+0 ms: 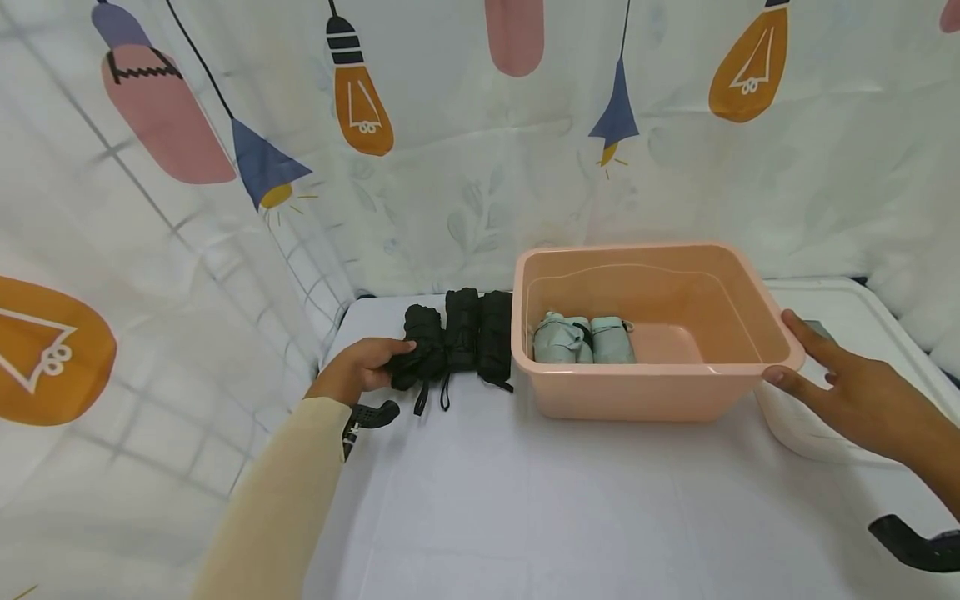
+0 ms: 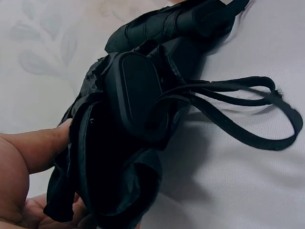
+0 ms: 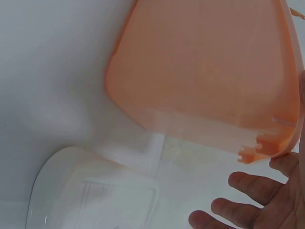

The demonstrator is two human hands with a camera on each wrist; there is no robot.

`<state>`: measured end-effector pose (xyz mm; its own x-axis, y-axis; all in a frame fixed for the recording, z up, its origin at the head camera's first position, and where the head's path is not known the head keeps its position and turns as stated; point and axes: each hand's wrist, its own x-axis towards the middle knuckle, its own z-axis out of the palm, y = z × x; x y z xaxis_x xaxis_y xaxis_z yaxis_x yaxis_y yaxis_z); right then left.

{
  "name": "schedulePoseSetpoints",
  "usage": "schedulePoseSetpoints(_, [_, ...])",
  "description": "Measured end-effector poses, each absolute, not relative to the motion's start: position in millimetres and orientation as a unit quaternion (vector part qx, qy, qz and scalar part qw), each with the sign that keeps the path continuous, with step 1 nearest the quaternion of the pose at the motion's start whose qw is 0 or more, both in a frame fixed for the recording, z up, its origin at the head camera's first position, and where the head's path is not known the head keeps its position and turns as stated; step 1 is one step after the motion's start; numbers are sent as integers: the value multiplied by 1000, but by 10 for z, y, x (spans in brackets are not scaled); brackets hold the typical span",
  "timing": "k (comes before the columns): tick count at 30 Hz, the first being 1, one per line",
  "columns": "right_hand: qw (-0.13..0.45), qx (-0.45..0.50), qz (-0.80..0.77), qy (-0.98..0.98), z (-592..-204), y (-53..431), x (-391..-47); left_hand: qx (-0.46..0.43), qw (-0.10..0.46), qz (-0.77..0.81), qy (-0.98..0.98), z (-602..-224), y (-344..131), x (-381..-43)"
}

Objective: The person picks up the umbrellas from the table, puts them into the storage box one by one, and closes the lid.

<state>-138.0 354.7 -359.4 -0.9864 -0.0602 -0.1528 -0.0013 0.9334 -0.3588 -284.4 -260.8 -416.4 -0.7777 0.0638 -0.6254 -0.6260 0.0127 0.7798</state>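
Three black folded umbrellas lie side by side on the table, left of a peach plastic basin (image 1: 622,392). My left hand (image 1: 363,367) holds the leftmost black umbrella (image 1: 424,337), thumb on top. In the left wrist view, that umbrella (image 2: 138,95) shows its flat oval handle end, a looped strap and loose fabric. Inside the basin, at its left, sit light green rolled bundles (image 1: 613,340), perhaps umbrellas too. My right hand (image 1: 870,400) touches the basin's right rim with fingers fairly straight; the right wrist view shows the other fingers (image 3: 255,188) spread apart beside it.
A white rounded container or lid (image 1: 817,433) stands right of the basin, with a small grey-green item (image 1: 819,330) partly hidden behind my right hand. A white cloth covers the table (image 1: 600,517). Printed curtain (image 1: 480,167) hangs behind, and a wire grid shows through at left.
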Motion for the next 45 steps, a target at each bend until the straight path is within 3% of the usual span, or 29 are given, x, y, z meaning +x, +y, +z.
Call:
schedulePoseSetpoints(13, [74, -18, -186, 980, -3590, 3549, -1390, -189, 230, 674, 676, -3997, -2685, -2790])
schedulePoseSetpoints(24, [83, -20, -180, 980, -3583, 3560, -1385, -122, 240, 653, 708, -3734, -2704, -2722])
schedulePoseSetpoints(45, [76, -25, -181, 980, -3601, 3557, -1374, -50, 228, 632, 739, -3348, -2383, -2582])
